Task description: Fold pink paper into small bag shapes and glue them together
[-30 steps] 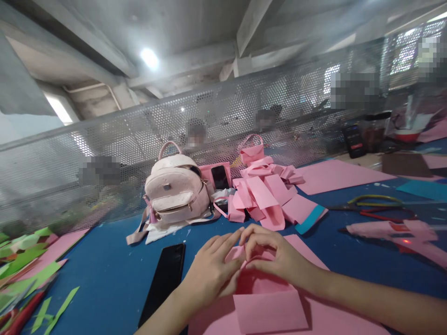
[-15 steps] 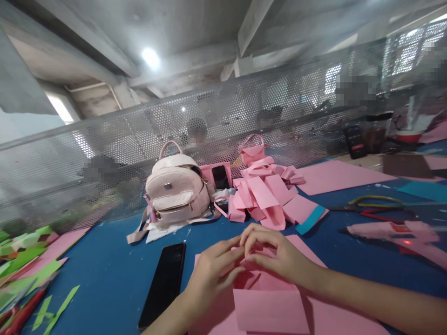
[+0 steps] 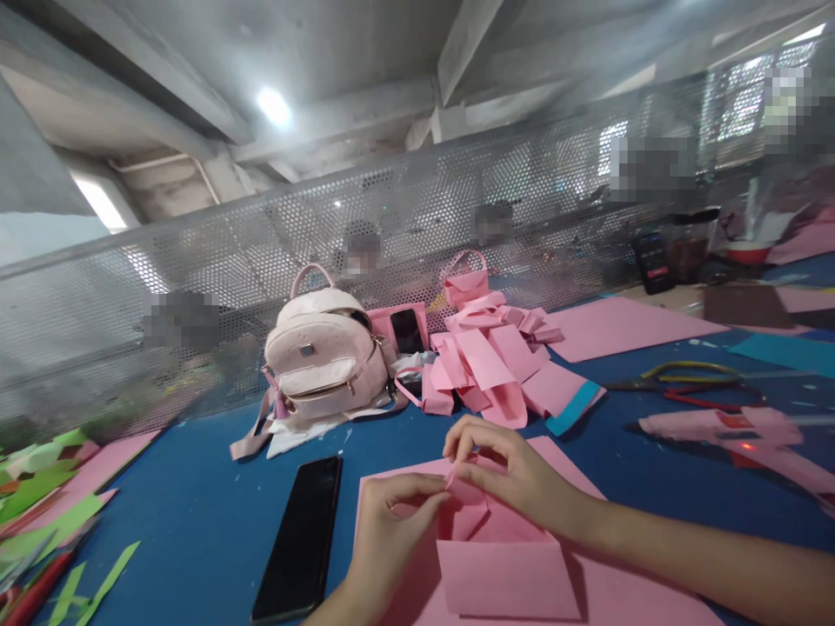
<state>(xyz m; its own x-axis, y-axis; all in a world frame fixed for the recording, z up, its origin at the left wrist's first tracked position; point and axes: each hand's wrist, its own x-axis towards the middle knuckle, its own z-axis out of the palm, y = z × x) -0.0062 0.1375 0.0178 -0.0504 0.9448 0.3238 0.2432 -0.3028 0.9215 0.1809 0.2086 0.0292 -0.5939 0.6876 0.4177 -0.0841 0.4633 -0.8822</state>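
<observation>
A folded pink paper piece (image 3: 509, 578), shaped like an open pouch or box, rests on a flat pink sheet (image 3: 561, 461) in front of me. My left hand (image 3: 397, 522) pinches its far left edge between thumb and forefinger. Close beside it, my right hand (image 3: 499, 465) curls over the far edge of the same piece, thumb and fingers closed on the paper. Part of the paper under the right fingers is hidden. A black phone (image 3: 300, 539) lies on the blue table just left of my left hand.
Behind stand a pale pink backpack (image 3: 326, 356) and a heap of pink paper pieces (image 3: 489, 356). At right lie scissors (image 3: 684, 378) and a pink glue gun (image 3: 731, 430) with its light on. Green paper scraps (image 3: 58, 522) and red-handled scissors (image 3: 45, 582) lie left. A perforated metal screen (image 3: 417, 209) crosses behind.
My left hand has drawn slightly left and its fingers have closed to a pinch at the paper's edge. The right hand stays nearly in place. The view has shifted a little.
</observation>
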